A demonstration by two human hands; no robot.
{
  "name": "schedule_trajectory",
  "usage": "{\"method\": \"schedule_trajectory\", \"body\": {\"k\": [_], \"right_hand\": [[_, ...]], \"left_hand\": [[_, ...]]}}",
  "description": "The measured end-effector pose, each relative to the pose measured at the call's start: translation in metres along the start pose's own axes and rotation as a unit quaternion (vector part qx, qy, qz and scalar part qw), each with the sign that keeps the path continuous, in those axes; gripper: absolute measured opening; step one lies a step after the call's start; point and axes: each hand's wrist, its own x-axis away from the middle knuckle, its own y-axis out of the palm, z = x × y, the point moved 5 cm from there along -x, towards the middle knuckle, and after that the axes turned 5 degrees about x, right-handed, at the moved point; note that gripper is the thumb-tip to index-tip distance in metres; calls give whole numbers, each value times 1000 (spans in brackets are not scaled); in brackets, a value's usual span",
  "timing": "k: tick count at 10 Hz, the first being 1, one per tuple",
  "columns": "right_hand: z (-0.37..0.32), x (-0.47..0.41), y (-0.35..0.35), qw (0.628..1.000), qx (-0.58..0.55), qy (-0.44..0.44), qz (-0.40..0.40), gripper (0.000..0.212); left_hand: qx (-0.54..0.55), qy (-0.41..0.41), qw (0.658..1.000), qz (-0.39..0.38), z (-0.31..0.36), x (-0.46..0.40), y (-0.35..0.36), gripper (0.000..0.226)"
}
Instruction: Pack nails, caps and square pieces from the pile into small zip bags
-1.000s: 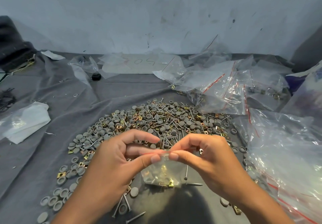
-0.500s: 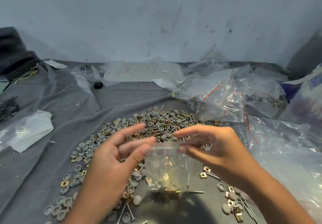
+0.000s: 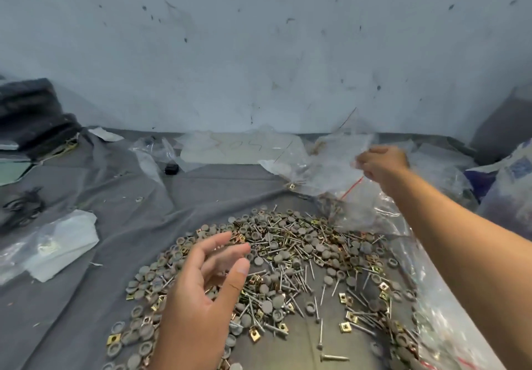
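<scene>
A wide pile of grey caps, thin nails and brass square pieces [image 3: 290,257] is spread on the grey cloth in front of me. My left hand [image 3: 201,292] hovers over the pile's left side, fingers relaxed and spread, holding nothing. My right hand [image 3: 381,164] is stretched out to the far right, over the heap of clear zip bags [image 3: 359,205]. Its curled fingers pinch the edge of a small filled zip bag [image 3: 335,151], which is motion-blurred, with brass bits showing inside.
Grey cloth [image 3: 121,197] covers the surface up to a stained wall. White plastic packets [image 3: 57,243] lie at the left, dark items [image 3: 31,113] at the far left. A flat labelled bag [image 3: 239,148] and a small black object [image 3: 172,168] sit at the back. Large clear bags [image 3: 431,326] line the right edge.
Both hands were pinching the small bag's top over the pile. Now my left hand has let go and my right hand has carried the bag away to the far-right heap.
</scene>
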Motion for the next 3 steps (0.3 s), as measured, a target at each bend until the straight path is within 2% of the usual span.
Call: {"method": "schedule_trajectory", "body": {"k": [1,2,3], "right_hand": [[38,-2,-8,994,-68,77,-36,44],[49,7,-11,993,-47,76,-72,43],[33,14,-33,999,35,-13,15,39]], "left_hand": [[-30,-2,1000,2,0,1,1,43],[-42,4,999,11,0,1,0,39],[-32,12,999,13,1,1,2,34]]}}
